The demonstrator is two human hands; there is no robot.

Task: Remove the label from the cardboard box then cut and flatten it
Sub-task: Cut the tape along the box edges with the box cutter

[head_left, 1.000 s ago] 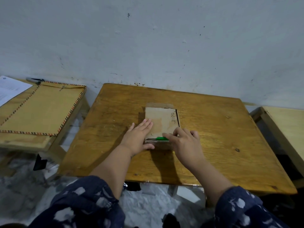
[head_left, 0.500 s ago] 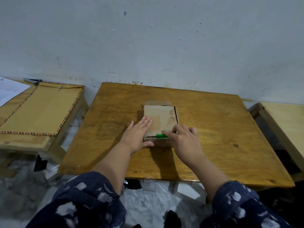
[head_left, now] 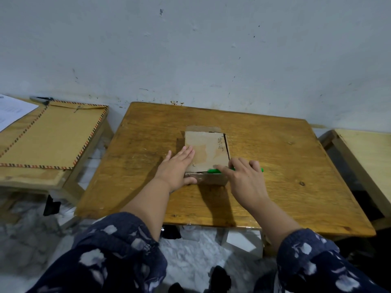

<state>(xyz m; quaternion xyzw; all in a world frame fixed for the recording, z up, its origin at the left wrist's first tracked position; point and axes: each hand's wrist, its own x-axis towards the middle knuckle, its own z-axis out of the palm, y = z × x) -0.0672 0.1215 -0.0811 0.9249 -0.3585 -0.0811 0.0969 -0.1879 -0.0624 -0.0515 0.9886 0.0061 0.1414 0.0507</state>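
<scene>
Head view: rectangular brown cardboard box

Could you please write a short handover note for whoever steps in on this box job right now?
Left hand: flat, palm down, pinning the cardboard box near its near-left corner.
Right hand: grip closed on a green-handled cutter, laid along the box's near top edge.
Box: near the middle of the wooden table, not flattened.
Done: no label shows on the top face; a cut line shows along the near edge.
Left: finish cutting, then flatten.
</scene>
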